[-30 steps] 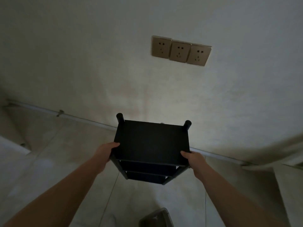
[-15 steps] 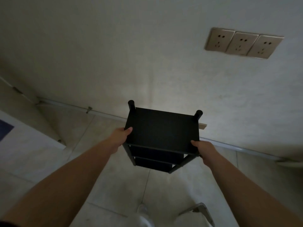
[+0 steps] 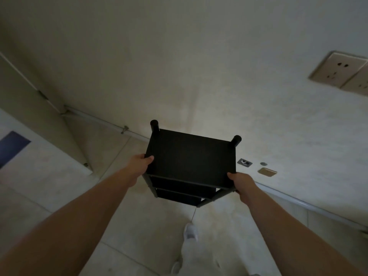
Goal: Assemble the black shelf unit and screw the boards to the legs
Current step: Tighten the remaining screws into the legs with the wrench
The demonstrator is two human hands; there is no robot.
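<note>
Over on the far left there's a dark blue patch (image 3: 12, 146) low down on a pale surface, and a thin pipe (image 3: 95, 120) running along the bottom of the wall (image 3: 179, 66). My left hand (image 3: 139, 164) has its fingers curled round the left edge of the top board (image 3: 191, 156), thumb lying on top of it. The black shelf unit (image 3: 189, 166) is upright out in front of me, close to the wall, and I can't tell from here whether its feet are on the tiled floor (image 3: 139, 226). Two lower boards (image 3: 179, 193) show under the top one, and the round ends of the two back legs (image 3: 154, 125) stick up past the far corners. Down below, one white shoe (image 3: 190, 232) is on the tiles. My right hand (image 3: 242, 185) is gripping the near right corner, fingers wrapped under and thumb on top. Right of that, low on the wall, there's a small square plate (image 3: 244, 162), a round dot (image 3: 263, 163) and a brass-looking plate (image 3: 267, 172). Top right is a row of beige wall sockets (image 3: 338, 70), cut off by the edge.
</note>
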